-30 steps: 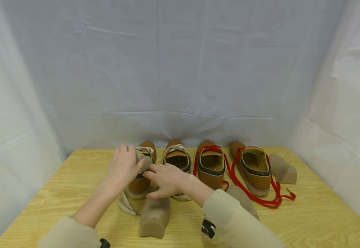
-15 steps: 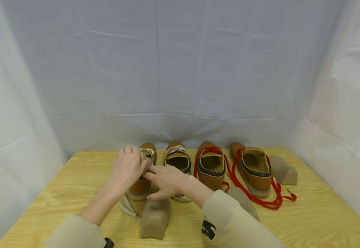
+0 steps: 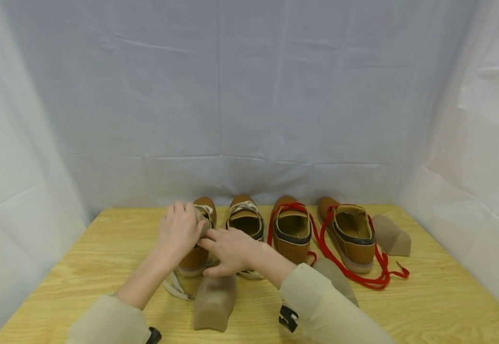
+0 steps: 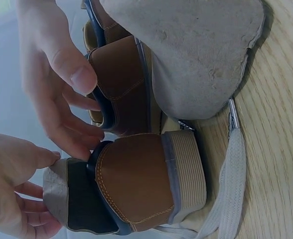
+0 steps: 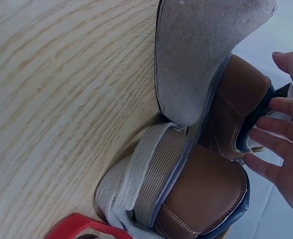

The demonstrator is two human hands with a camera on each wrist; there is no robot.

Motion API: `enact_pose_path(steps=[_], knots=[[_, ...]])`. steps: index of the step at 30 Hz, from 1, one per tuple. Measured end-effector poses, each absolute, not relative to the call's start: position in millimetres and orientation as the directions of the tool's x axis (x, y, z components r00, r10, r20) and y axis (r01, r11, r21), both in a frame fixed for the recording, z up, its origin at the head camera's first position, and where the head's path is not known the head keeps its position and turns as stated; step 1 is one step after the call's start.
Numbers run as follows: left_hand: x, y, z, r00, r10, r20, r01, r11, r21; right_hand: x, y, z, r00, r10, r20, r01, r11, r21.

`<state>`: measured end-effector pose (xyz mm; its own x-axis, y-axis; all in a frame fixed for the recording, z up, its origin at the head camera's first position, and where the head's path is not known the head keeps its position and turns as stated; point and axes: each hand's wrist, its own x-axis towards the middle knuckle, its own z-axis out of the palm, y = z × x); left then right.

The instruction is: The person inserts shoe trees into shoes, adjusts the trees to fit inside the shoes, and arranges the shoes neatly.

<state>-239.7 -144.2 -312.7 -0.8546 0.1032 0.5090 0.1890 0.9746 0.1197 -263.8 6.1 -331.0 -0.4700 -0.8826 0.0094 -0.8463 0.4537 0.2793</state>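
My left hand grips a grey-beige moulded shoe insert at the opening of the leftmost brown shoe. Thumb and fingers lie on either side of the insert in the left wrist view; its lower part is hidden. My right hand is beside the same shoe, fingers extended to its dark collar and thumb held apart. Under the right hand, a second moulded insert lies on the table behind the shoe's heel. White laces trail from the shoe onto the wood.
Right of it stands another brown shoe with white laces. Two brown shoes with red laces follow. One more insert lies at far right, and another is partly behind my right sleeve. White sheeting encloses the table.
My left hand has shifted slightly right over the leftmost shoe with the insert, and less of the insert shows. The right hand has barely moved.
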Motion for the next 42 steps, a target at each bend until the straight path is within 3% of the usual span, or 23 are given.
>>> enact_pose_path(steps=[42], knots=[[-254,-137,-318,-0.884,0.081,0.461,0.136,0.987,0.088,-265,6,-332,-0.462,-0.886,0.037,-0.838,0.450,0.309]])
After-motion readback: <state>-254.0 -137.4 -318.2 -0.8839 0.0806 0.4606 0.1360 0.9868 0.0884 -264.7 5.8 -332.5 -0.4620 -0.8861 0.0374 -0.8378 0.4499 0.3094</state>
